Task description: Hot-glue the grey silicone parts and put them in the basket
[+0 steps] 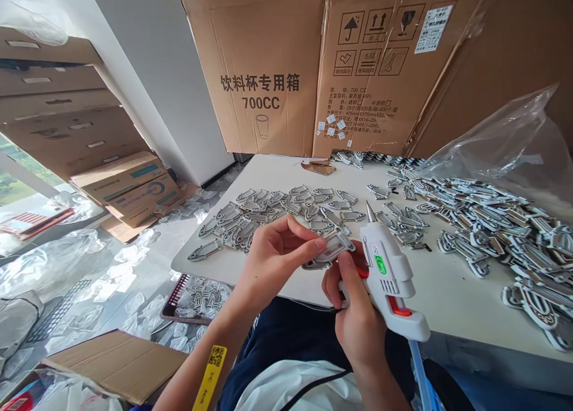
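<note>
My left hand (286,252) pinches a small grey frame-like part with a clear window (333,248) between thumb and fingers, just above the table's front edge. Closed round the handle of a white glue gun (389,264) is my right hand (356,297); its thumb also lies against the lower edge of the part. The gun's metal nozzle points up and away, clear of the part, and a blue cord or stick hangs from its rear. Beyond my left hand, similar windowed parts (242,223) lie spread on the white table (290,285).
A large heap of similar grey-white parts (496,220) covers the table's right side, with a clear plastic bag (505,142) behind. Tall cardboard (268,52) walls the back. A basket (170,303) of bagged parts stands below left. An open carton (116,363) sits at lower left.
</note>
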Tool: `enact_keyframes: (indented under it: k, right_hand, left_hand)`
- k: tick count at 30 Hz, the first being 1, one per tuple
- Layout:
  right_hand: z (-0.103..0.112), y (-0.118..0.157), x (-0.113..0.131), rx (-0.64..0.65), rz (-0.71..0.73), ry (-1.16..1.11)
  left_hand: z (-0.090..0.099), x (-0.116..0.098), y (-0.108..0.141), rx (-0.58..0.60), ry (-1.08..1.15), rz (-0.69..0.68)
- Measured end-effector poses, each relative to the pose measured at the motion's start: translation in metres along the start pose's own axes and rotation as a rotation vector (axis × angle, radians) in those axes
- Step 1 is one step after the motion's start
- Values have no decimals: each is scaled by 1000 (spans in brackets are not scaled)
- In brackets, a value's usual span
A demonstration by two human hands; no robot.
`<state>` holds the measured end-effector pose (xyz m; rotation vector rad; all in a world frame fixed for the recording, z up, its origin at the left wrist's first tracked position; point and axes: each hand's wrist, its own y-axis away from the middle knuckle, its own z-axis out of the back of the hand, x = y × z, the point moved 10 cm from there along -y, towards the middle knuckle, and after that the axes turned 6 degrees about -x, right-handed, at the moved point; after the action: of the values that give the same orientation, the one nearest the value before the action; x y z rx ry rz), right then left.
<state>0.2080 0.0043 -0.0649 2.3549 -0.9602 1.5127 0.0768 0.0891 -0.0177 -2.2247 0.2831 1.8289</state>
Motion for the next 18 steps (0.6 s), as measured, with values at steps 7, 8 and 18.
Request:
enact_keyframes:
  k: [7,8,18]
  right_hand:
    - [1,0,-2,-34,-26,-23]
    - [1,-1,-3,-35,-33,-25]
    - [5,-2,-18,-65,-87,-37]
  left_hand:
    - [23,-1,-16,-56,-85,-48]
    - [26,-4,-18,-77,-100,-74]
    - [-5,-26,5,202,-563,-331]
